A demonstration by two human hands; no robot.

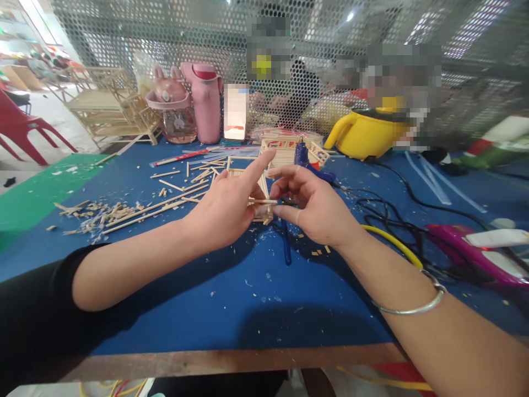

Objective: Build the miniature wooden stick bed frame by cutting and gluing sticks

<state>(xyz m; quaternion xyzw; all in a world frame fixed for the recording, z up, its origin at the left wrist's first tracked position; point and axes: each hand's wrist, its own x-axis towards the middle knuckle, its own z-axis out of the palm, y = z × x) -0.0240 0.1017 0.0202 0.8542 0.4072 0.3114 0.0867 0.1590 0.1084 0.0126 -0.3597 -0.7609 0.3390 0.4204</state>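
My left hand (225, 207) and my right hand (316, 207) meet over the middle of the blue table (248, 298). Between them they hold a small frame of thin wooden sticks (260, 203), partly hidden by the fingers. The left index finger points up and forward above the frame. The right thumb and fingers pinch one stick at the frame's right side. A silver bangle (413, 306) circles my right wrist. Loose wooden sticks (165, 207) and wood scraps (95, 212) lie to the left of my left hand.
A blue glue gun (303, 157) stands behind my hands beside another stick structure (285, 150). Black cables (392, 212), a yellow cable and a purple tool (467, 248) lie at the right. A yellow pot (367, 132), pink bottles (206, 102), a phone (235, 113) and a mesh screen stand behind.
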